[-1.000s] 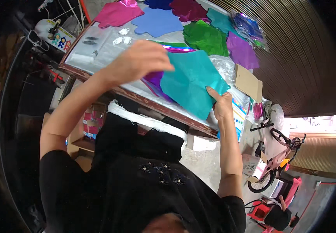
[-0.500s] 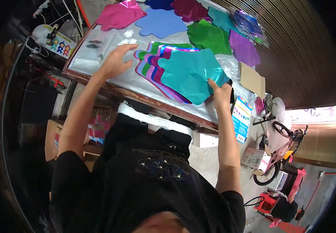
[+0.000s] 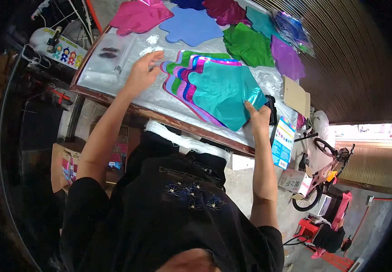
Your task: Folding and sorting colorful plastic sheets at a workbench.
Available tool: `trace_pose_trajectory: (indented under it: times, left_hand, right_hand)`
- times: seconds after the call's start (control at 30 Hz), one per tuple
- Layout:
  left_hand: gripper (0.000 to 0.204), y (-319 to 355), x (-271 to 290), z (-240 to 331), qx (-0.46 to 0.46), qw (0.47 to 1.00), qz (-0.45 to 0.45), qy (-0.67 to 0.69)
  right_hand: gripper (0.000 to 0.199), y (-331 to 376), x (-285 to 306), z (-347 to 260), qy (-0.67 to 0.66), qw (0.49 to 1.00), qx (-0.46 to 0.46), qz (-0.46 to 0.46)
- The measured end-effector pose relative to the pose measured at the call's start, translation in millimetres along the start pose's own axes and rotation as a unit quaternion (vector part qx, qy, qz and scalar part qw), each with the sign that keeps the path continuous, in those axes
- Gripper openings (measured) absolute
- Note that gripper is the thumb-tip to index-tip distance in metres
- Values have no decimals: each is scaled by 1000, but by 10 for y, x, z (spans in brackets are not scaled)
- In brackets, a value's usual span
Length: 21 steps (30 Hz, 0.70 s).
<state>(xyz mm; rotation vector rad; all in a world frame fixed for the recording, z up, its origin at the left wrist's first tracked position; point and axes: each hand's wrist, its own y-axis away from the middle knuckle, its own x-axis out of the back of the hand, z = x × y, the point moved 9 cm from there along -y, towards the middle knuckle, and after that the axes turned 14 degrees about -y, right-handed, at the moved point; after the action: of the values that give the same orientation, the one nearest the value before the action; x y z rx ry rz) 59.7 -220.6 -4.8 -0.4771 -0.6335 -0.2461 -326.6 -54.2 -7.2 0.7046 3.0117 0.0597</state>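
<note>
Evidently, the fanned stack of shiny, wavy-edged foil sheets (image 3: 225,93), teal uppermost, holds its spread over the plastic-covered tabletop (image 3: 155,100) because my right hand's (image 3: 260,119) grip clamps one end; my left hand (image 3: 142,75), fingers apart, is just beside the exposed edges. Beyond, a flat periwinkle pile (image 3: 190,28) and a crinkled green foil pile (image 3: 248,46) lie separately, presumably by colour.

- Daylight glares white above the tan ribbed panel (image 3: 363,168).
- A highlight (small, pale) streaks the shiny teal foil sheet (image 3: 223,93).
- Fisheye bends the dark-brown ribbed wall (image 3: 341,68); corners are black.
</note>
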Motion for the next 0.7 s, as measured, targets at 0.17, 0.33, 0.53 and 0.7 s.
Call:
trace_pose_trajectory:
  times: [0.17, 0.33, 0.53, 0.7]
  left_hand:
    - [42, -55, -25, -30, 23, 999, 33, -8]
    - [40, -63, -15, 56, 43, 995, 61, -63]
    - [42, -42, -30, 195, -15, 983, 109, -144]
    - [44, -51, -36, 203, -34, 980, 103, -169]
  right_hand:
    - [15, 5, 64, 74, -22, 999, -48, 10]
    - [15, 17, 40, 87, -38, 998, -51, 7]
    - [18, 27, 50, 67, -38, 999, -36, 1]
    - [17, 26, 51, 43, -28, 999, -41, 15]
